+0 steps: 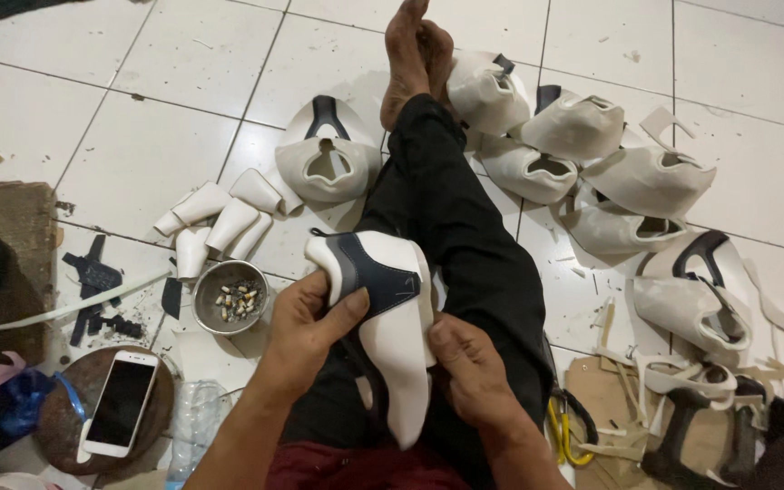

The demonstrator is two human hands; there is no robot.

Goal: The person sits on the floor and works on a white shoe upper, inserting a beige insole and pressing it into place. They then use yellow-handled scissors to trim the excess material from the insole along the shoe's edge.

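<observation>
White shoe upper [390, 308] gripped between both hands' fingers [342, 313].

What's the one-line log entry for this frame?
left hand: grips white shoe upper | right hand: holds its lower edge | nearby: metal bowl, phone

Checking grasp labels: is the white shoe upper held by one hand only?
No, both hands grip the white shoe upper: the left hand at its dark heel patch, the right hand along its lower edge.

We sit in a floor-level shoemaking workshop. White shoe uppers [592, 172] pile upper right on the tiled floor [138, 136]; scissors [566, 434] and offcuts [628, 426] lie lower right.
</observation>
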